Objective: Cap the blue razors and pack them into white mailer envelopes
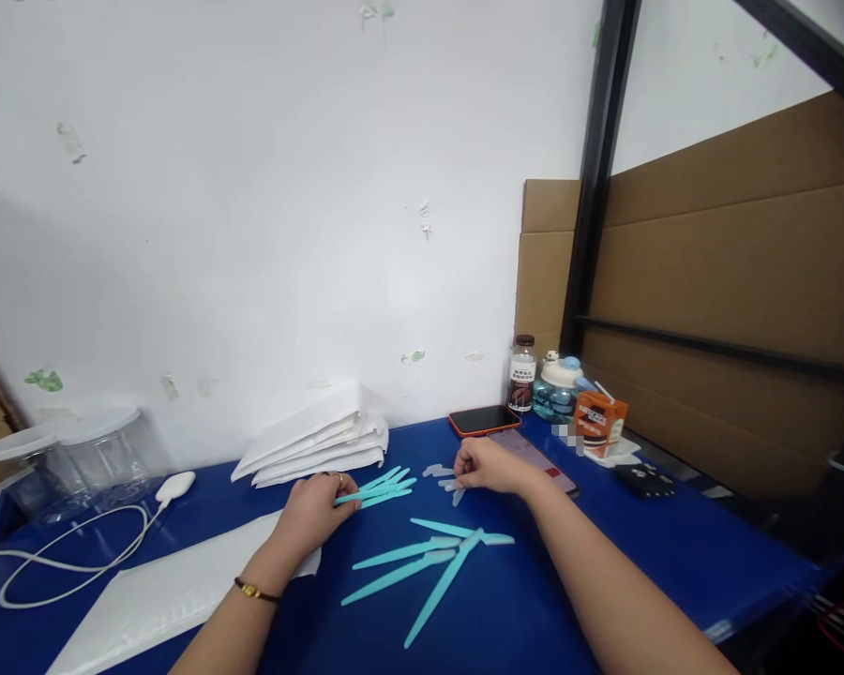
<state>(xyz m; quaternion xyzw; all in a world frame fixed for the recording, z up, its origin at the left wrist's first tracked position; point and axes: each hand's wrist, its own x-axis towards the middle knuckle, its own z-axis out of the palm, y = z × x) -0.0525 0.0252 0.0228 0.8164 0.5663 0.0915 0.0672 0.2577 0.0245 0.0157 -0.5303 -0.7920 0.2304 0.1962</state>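
Trainee: Which items lay nearest the front edge of the desk?

Instructor: Four turquoise eyebrow razors, their pale ends converging. One handle ran toward the front edge and two slanted toward the left; the fourth razor lay crosswise, its handle to the left and its pale end to the right.

Trainee: Which hand was nearer?

Instructor: The right hand was nearer the pale ends, which lay on its front-edge side. The left hand was nearer the handle ends of the two slanted razors.

Trainee: State of the hands?

Instructor: Well apart. The left thumb and fingers were clamped on a fanned razor bundle, its long axis running left to right, toward the right hand. The right fingertips were drawn together at the translucent blade caps; whether they gripped one could not be determined.

Trainee: And beyond?

Instructor: An orange-edged smartphone lay near the back edge.
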